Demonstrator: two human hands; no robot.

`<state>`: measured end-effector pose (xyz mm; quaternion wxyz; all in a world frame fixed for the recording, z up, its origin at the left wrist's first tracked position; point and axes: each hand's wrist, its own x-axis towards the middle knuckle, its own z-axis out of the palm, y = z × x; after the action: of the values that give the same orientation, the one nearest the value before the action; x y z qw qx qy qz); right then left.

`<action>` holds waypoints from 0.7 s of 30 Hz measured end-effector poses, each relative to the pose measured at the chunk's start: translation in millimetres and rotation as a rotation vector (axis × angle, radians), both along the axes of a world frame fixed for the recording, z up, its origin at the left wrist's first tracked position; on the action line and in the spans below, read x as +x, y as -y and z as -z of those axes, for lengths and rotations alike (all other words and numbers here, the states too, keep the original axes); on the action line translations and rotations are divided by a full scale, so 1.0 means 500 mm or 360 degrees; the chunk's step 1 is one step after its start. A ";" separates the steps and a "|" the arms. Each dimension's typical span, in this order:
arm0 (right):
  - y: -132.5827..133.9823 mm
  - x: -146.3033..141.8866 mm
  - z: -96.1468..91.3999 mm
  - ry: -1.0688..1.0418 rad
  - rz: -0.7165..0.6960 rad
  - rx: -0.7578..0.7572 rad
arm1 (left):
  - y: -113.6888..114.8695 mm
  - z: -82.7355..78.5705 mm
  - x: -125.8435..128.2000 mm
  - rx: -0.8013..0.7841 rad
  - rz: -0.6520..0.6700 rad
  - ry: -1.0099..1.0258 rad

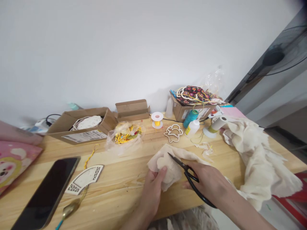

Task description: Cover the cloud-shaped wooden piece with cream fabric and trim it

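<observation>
My left hand [153, 188] pinches a piece of cream cloth [176, 174] near the front of the table, its thumb pressing on a pale scalloped shape [165, 162] on the cloth. Whether that shape is a separate piece lying on the cloth, I cannot tell. In my right hand [207, 179] is a pair of black scissors [182, 164], gripped by the handles. The blades look nearly closed, and their tip lies over the cloth just right of the scalloped shape. A strip of the cloth runs back behind my right hand.
Crumpled cream cloth [254, 159] hangs over the right edge. Farther back stand a white glue bottle [192, 128], teal thread [191, 118], a yellow spool [157, 121] and cardboard boxes [107, 119]. Left lie a phone [45, 195], a fan-shaped piece [85, 179] and a spoon [70, 207].
</observation>
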<state>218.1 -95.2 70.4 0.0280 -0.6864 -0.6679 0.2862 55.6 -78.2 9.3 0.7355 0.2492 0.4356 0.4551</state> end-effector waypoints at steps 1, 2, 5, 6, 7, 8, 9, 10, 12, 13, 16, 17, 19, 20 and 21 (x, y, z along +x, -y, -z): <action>0.000 0.004 -0.001 -0.0020 0.0004 -0.0005 | 0.000 0.001 0.000 0.0012 0.0003 -0.0002; -0.001 0.008 -0.002 -0.0041 0.0001 -0.0016 | 0.001 0.001 0.001 0.0018 0.0005 -0.0009; -0.006 0.027 0.000 -0.0137 -0.0058 -0.0078 | 0.002 0.002 -0.002 -0.0003 0.0016 -0.0066; -0.010 0.035 0.002 -0.0192 -0.0098 -0.0103 | 0.002 0.002 -0.004 -0.0012 0.0023 -0.0087; -0.016 0.045 0.003 -0.0275 -0.0151 -0.0127 | 0.002 0.001 -0.007 -0.0019 0.0035 -0.0104; -0.023 0.055 0.005 -0.0392 -0.0215 -0.0159 | 0.000 0.001 -0.010 -0.0032 0.0041 -0.0126; -0.031 0.066 0.006 -0.0538 -0.0288 -0.0203 | -0.002 0.000 -0.014 -0.0058 0.0046 -0.0153; -0.038 0.076 0.009 -0.0699 -0.0355 -0.0267 | -0.006 -0.001 -0.018 -0.0100 0.0051 -0.0191; -0.050 0.096 0.014 -0.0958 -0.0456 -0.0429 | -0.014 -0.003 -0.027 -0.0221 0.0071 -0.0269; -0.054 0.103 0.018 -0.1040 -0.0484 -0.0514 | -0.018 -0.005 -0.030 -0.0281 0.0092 -0.0293; -0.052 0.116 0.030 -0.1109 -0.0529 -0.0656 | -0.028 -0.011 -0.038 -0.0374 0.0160 -0.0270; -0.048 0.118 0.034 -0.1107 -0.0546 -0.0672 | -0.030 -0.013 -0.040 -0.0368 0.0171 -0.0254; -0.038 0.119 0.038 -0.1091 -0.0578 -0.0665 | -0.033 -0.017 -0.043 -0.0325 0.0172 -0.0242; -0.031 0.119 0.038 -0.1089 -0.0582 -0.0665 | -0.034 -0.019 -0.044 -0.0291 0.0168 -0.0239; -0.024 0.118 0.037 -0.1104 -0.0578 -0.0679 | -0.035 -0.021 -0.045 -0.0249 0.0164 -0.0235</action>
<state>277.3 -83.1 51.8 0.0576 -0.4117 -0.6548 0.6312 33.3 -60.6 19.8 0.7410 0.2459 0.5094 0.3618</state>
